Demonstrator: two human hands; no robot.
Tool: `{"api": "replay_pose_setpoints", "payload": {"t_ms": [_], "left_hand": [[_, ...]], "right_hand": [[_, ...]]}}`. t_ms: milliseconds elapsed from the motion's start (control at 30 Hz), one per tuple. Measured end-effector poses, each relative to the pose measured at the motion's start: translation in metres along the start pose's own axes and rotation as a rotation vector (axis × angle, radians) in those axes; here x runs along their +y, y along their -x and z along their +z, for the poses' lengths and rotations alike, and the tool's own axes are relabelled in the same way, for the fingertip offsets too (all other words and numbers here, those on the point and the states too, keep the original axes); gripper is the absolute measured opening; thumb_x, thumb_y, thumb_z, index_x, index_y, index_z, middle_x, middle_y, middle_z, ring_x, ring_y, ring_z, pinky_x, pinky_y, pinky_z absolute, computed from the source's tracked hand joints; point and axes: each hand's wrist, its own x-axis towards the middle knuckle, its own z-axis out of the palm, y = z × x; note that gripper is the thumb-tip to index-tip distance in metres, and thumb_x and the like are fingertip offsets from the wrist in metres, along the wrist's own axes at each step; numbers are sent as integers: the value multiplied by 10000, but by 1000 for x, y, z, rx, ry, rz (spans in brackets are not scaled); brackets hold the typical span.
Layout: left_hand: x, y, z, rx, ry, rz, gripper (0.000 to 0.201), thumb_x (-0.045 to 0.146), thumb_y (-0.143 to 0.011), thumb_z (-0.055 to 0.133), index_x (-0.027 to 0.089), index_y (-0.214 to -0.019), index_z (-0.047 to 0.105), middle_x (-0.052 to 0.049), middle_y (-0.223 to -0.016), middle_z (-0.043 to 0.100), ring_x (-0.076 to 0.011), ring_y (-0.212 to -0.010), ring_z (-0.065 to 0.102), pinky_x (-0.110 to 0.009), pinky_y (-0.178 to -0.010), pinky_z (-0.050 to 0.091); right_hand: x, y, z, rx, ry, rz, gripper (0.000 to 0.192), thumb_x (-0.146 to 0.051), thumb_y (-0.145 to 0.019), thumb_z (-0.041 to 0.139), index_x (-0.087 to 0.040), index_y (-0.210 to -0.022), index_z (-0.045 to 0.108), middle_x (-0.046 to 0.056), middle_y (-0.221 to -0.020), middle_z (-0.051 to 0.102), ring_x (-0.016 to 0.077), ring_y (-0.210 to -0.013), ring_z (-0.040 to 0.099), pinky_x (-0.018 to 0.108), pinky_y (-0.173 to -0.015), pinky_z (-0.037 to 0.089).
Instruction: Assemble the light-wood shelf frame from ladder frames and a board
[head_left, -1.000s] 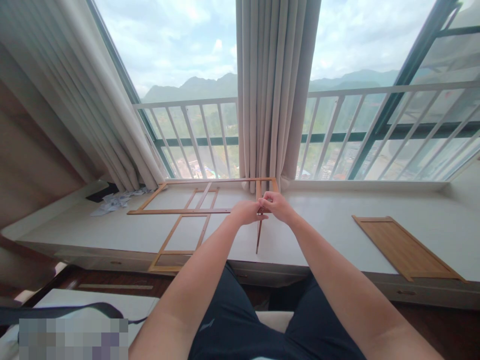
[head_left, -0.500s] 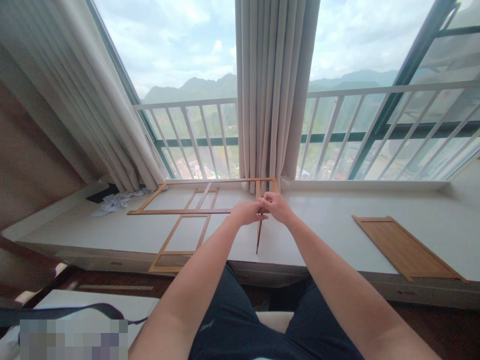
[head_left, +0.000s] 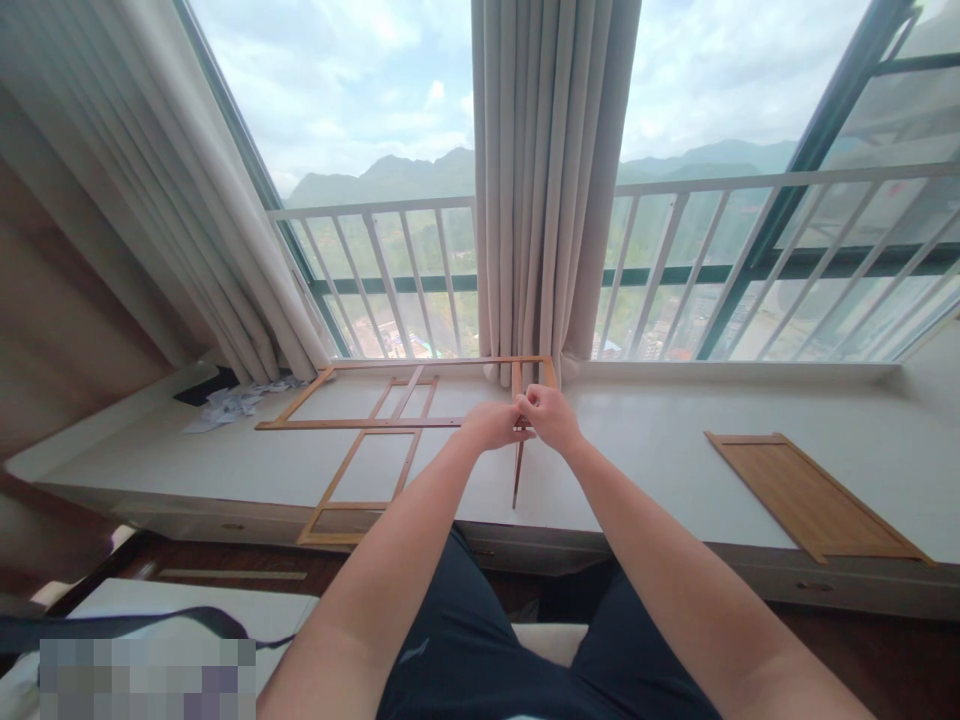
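Hands meet over the white counter point(head_left: 660, 450): a thin brown wooden strip point(head_left: 517, 470) is pinched at its far end by the left hand point(head_left: 491, 424) and right hand point(head_left: 551, 415), its long axis running toward the viewer, beside the light wooden lattice frame point(head_left: 360, 425).

We see a white window ledge point(head_left: 660, 470) carrying a wooden frame point(head_left: 360, 423) left of centre, a flat wooden panel point(head_left: 814, 497) well apart at right, and crumpled papers point(head_left: 232, 403) plus a dark object point(head_left: 201, 385) far left.
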Motion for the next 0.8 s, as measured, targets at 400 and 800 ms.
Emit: {"api": "replay_pose_setpoints", "payload": {"t_ms": [400,800], "left_hand": [[-1,-2,2,3,20,0,414,627,-876,526,264,-961,708,-69,-922,762,-285,-860,721,-349,-745,533],[1,-4,3,-2,-5,-1,370,564,-881,557,263,-1001,736,-67,-954,766,-278,-883,722,-337,-753,540]], "right_hand": [[0,-1,3,1,7,34,267,-403,-832,506,-226,-643,441,-19,-629,517,150,-619,438,284,-570,265],[-3,-2,6,-25,-132,-45,147,-284,-850,425,-257,-872,568,-34,-704,553,165,-671,511,269,-622,335]]}}
